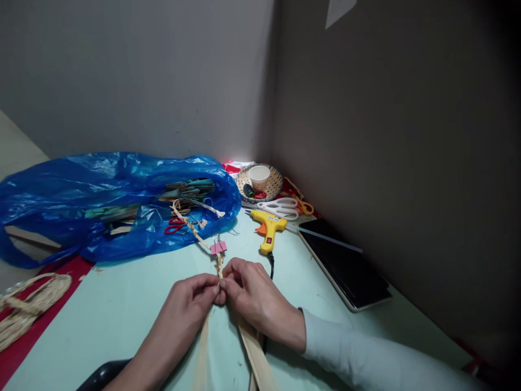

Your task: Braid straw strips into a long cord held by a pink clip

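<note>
A pale braid (220, 266) of flat plant strips runs from the blue bag toward me, with a pink binder clip (218, 247) clamped on it. Just below the clip, my left hand (190, 298) pinches the braid's near end from the left. My right hand (253, 296) pinches it from the right, and the fingertips of both hands almost meet. Loose strips (255, 353) hang from under my hands toward the bottom edge, some on the left and wider ones on the right. The exact crossing of the strips is hidden by my fingers.
A blue plastic bag (122, 174) with strips and red scissors (174, 225) lies at left. Beyond my right hand are a yellow glue gun (267, 228), white scissors (280, 208), a woven tray (277, 182) with a cup (259, 176), and a black tablet (345, 266). Coiled braid (36, 309) lies far left.
</note>
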Available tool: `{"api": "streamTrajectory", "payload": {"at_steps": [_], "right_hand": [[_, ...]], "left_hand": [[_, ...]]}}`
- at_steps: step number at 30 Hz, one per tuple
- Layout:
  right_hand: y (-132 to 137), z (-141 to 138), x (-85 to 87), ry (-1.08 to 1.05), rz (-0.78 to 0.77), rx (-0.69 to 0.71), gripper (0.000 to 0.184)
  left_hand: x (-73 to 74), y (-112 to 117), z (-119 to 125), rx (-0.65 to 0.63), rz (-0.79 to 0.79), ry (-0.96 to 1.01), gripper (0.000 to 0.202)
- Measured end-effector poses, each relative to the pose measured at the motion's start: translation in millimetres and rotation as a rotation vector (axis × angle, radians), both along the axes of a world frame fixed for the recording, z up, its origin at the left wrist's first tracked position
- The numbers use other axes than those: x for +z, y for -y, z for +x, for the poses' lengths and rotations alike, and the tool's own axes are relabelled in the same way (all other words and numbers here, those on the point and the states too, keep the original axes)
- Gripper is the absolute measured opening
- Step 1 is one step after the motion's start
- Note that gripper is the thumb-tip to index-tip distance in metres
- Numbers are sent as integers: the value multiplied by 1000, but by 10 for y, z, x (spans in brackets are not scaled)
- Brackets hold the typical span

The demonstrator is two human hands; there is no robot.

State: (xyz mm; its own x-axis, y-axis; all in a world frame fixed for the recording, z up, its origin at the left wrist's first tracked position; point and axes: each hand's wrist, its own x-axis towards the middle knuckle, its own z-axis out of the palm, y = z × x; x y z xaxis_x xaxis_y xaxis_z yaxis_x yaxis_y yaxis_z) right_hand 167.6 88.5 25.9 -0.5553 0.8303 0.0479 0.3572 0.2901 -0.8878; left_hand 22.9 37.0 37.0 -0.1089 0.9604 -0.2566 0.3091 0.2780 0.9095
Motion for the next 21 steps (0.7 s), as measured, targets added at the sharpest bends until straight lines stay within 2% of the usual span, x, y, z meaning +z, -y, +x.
{"api": "streamTrajectory", "payload": {"at_steps": [3,9,12,16,19,21], "right_hand": [[-29,23,6,35,60,24,11],[-148,112,143,110,64,226,16],[-176,156,214,134,58,278,20],[-205,204,253,156,44,291,24],[-212,236,277,184,69,237,24],[-168,248,306,149,-23,244,24]], "left_hand": [[-40,-35,-8,45,-120,173,28],[-44,-70,-32,79,-83,217,27],[-34,-64,-46,107,-102,229,27],[-11,-68,-63,90,-124,149,27],[-4,-88,-77,9,-53,-2,27],[-10,-96,-83,-40,9,-93,29]]}}
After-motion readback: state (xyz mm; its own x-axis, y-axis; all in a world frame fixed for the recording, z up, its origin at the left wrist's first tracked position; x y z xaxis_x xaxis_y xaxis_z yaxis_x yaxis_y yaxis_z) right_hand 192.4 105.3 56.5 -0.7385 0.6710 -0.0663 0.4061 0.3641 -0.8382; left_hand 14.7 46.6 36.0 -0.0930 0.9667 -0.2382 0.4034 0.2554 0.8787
